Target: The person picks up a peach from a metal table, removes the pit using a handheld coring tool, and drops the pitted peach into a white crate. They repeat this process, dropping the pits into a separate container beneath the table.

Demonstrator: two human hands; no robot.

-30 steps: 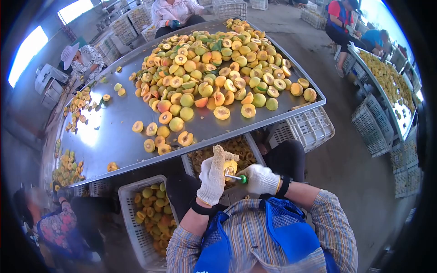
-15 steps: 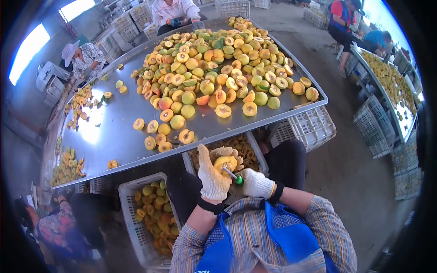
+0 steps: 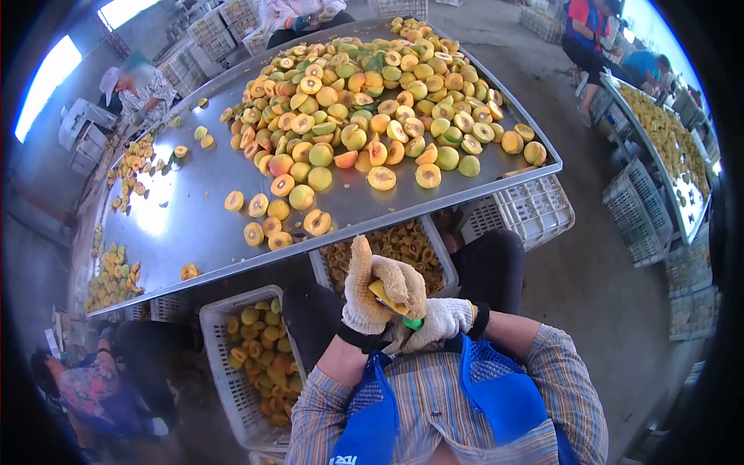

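Note:
My left hand (image 3: 393, 280), in a cream knitted glove, is closed around a yellow peach half (image 3: 385, 297), its thumb pointing up. Only part of the fruit shows between the fingers. Pressed close beside it, my right hand (image 3: 443, 319) in a white glove grips a green-handled tool (image 3: 413, 323); the tool's metal end is hidden behind the fruit and left fingers. Just beyond my hands, below the table's edge, a white crate (image 3: 447, 263) holds cut fruit pieces. At left by my knee stands another crate (image 3: 221, 372) with peach halves (image 3: 267, 360).
A metal table (image 3: 203, 232) bears a large heap of halved peaches (image 3: 341, 101). Its raised edge (image 3: 372, 226) runs in front of me. An upturned white crate (image 3: 535, 209) lies under the right corner. Other people sit around this table and a second table (image 3: 659, 128) at right.
Both hands have drawn together and slightly lower. The peach half has turned in my left hand, and the tool's metal shaft, visible before, is now hidden.

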